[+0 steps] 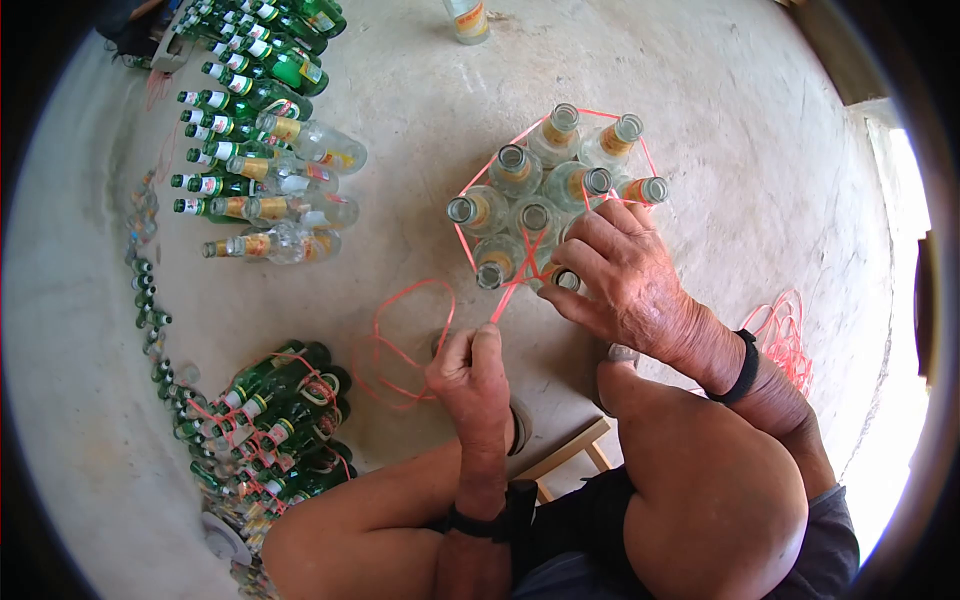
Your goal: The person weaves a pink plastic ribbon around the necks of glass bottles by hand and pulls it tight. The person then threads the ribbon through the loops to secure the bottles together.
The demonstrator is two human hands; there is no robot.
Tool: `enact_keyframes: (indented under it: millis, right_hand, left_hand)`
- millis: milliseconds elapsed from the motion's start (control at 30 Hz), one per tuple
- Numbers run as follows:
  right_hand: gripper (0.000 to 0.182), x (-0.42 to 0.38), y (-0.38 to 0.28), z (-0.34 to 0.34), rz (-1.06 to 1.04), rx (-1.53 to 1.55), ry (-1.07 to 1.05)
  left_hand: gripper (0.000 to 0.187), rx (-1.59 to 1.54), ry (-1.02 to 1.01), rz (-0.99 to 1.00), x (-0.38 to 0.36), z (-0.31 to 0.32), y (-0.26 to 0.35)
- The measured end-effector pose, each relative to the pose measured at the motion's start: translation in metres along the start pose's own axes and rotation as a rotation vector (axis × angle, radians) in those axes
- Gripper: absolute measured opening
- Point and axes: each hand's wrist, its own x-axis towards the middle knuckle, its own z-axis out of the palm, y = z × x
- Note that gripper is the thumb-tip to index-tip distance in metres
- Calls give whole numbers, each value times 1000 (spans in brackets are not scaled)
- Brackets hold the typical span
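Note:
Several clear glass bottles [515,172] with yellow-orange neck labels stand upright in a tight cluster on the floor. A pink plastic string [462,240] runs around the group and crosses over the necks near the front. My left hand [470,375] is closed in a pinch on the string, just in front of the cluster, and a loose loop trails to its left. Over the front right bottles, my right hand [625,275] has its fingers bent around the string where it passes by the necks. The palm hides some bottles.
Green bottles [265,95] and several clear bottles [315,145] lie in rows at the upper left. Bundles of green bottles tied with string [285,400] sit at the lower left. A tangle of pink string [785,345] lies at right. One clear bottle [467,20] stands at the top.

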Motion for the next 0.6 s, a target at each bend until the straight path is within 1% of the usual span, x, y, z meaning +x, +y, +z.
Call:
enact_keyframes:
  millis: [67,167,433,600]
  right_hand:
    - [34,0,-1,1,1,4,19]
    - [34,0,-2,1,1,-1,50]
    - [30,-3,-2,4,20,29,71]
    - [28,-4,-2,5,25,10,37]
  left_hand:
    - [35,-1,-15,62,3,-2,4]
    - [33,108,-54,219,7,-4,20]
    - [32,151,-150,182,14,-3,57]
    - [31,137,-179,163,30,7,69]
